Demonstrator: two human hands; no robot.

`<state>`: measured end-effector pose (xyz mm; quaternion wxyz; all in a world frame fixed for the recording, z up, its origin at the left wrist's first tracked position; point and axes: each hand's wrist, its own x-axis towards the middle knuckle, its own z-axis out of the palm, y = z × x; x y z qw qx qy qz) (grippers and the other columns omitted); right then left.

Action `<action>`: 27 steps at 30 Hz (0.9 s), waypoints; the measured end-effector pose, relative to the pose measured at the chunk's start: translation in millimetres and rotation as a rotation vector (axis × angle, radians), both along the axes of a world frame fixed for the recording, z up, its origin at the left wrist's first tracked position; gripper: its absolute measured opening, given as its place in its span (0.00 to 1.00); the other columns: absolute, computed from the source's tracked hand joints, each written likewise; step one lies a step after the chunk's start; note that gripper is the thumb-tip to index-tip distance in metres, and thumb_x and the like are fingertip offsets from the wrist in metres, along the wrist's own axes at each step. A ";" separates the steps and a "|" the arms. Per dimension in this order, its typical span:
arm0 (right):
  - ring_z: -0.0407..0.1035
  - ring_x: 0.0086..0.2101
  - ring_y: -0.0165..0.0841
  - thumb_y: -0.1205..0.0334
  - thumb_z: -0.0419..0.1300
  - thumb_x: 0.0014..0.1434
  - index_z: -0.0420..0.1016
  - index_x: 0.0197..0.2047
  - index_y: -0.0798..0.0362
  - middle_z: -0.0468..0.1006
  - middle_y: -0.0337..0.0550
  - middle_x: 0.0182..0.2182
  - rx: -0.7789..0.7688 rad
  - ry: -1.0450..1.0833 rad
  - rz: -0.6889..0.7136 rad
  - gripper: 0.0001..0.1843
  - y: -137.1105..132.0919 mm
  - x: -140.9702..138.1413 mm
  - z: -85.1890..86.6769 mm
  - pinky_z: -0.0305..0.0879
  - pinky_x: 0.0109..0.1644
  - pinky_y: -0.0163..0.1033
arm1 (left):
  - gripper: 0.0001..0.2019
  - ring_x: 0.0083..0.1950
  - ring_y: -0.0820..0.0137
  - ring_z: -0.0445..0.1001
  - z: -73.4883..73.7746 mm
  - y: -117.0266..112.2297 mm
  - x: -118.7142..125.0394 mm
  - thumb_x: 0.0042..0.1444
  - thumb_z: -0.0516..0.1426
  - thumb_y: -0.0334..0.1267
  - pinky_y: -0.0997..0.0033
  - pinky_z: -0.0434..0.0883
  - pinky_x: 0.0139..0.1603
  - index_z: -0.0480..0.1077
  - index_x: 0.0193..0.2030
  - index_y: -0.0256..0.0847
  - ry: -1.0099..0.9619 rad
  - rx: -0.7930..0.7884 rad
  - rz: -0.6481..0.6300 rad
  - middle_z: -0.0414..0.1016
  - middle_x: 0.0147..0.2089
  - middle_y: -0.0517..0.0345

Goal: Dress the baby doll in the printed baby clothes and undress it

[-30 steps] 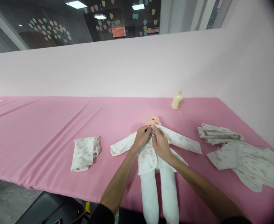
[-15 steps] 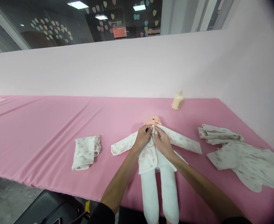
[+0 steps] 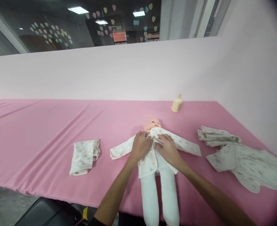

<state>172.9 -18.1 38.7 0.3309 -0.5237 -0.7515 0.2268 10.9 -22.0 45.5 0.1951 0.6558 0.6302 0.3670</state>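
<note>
A baby doll [image 3: 152,123] lies on its back on the pink table cover [image 3: 46,125], its white cloth legs pointing toward me. It wears a white printed shirt [image 3: 185,145] with both sleeves spread out. My left hand [image 3: 140,146] and my right hand [image 3: 168,150] rest on the doll's chest, each pinching one front edge of the shirt where the two sides meet. My fingers hide the fastening itself.
Small folded printed trousers [image 3: 84,156] lie left of the doll. More printed baby clothes [image 3: 244,158] are heaped at the right. A cream bottle [image 3: 177,104] stands at the back by the pale wall. The table's front edge runs below my arms.
Both hands have slid down from the doll's collar to mid-chest on the shirt front. The view has shifted slightly.
</note>
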 end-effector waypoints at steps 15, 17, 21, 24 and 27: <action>0.62 0.27 0.31 0.62 0.52 0.61 0.74 0.40 0.52 0.70 0.36 0.25 -0.140 0.029 0.077 0.10 3.7 4.3 14.3 0.54 0.35 0.36 | 0.15 0.46 0.64 0.70 0.2 -21.5 5.6 0.64 0.45 0.28 0.65 0.65 0.44 0.69 0.50 0.39 0.377 0.006 0.039 0.72 0.46 0.51; 0.62 0.27 0.30 0.62 0.52 0.61 0.74 0.39 0.51 0.70 0.36 0.25 -0.152 0.042 0.078 0.10 4.1 4.5 14.4 0.54 0.35 0.36 | 0.13 0.44 0.66 0.70 5.3 -21.4 -3.4 0.63 0.46 0.30 0.67 0.64 0.44 0.70 0.46 0.41 0.266 -0.031 -0.043 0.73 0.43 0.54; 0.62 0.27 0.30 0.62 0.51 0.61 0.74 0.39 0.51 0.71 0.35 0.25 -0.180 0.051 0.083 0.10 3.9 3.7 16.2 0.54 0.35 0.36 | 0.09 0.40 0.69 0.68 13.1 -19.3 -10.2 0.59 0.48 0.30 0.69 0.61 0.39 0.70 0.37 0.40 0.155 -0.115 -0.067 0.72 0.38 0.57; 0.62 0.28 0.31 0.63 0.51 0.60 0.74 0.39 0.51 0.71 0.35 0.26 -0.183 0.059 0.086 0.10 2.4 3.1 18.8 0.54 0.35 0.36 | 0.09 0.38 0.70 0.67 13.2 -16.9 -10.2 0.59 0.49 0.33 0.70 0.61 0.39 0.70 0.35 0.39 0.056 -0.130 -0.037 0.72 0.36 0.58; 0.62 0.28 0.31 0.63 0.50 0.61 0.71 0.32 0.52 0.71 0.36 0.26 -0.183 0.085 0.098 0.10 0.3 2.9 21.8 0.53 0.34 0.37 | 0.09 0.35 0.72 0.68 10.3 -14.7 -13.0 0.60 0.52 0.39 0.72 0.63 0.36 0.72 0.39 0.38 -0.181 -0.209 -0.060 0.73 0.36 0.59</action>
